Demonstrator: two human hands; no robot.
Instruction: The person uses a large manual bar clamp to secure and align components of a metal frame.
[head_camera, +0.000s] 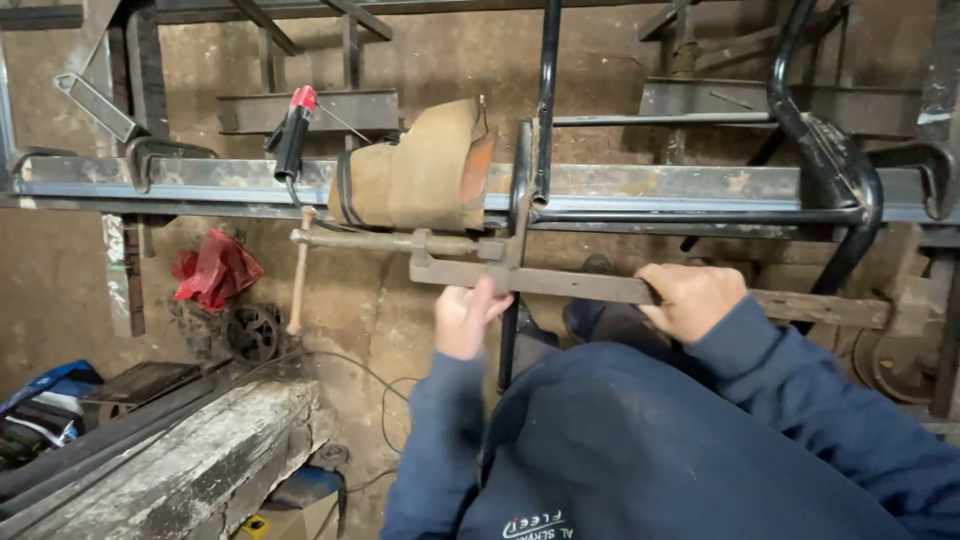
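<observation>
Red rag (215, 270): bunched low against the wall at far left, beside a small dark wheel (252, 332).
Wooden beam (190, 460): worn, pale, slanting across the lower left corner.
Electrode holder (292, 135): black with a red tip, propped on the long steel rail (200, 178).
Leather glove (420, 178): tan, draped over the same rail, just right of the holder.
Hammer (300, 270): wooden handle hanging down beneath the rail.
Left hand (465, 318): raised under the clamp's sliding jaw, fingers curled round its lower edge, thumb up; grip partly closed.
Bar clamp (560, 283): rusty, lying level below the rail, screw end pointing left, jaw set against a black upright tube (546, 90).
Right hand (692, 298): wrapped over the flat bar, fingers folded tight on top.
Curved black tube (845, 170): bending down at right, behind the bar.
</observation>
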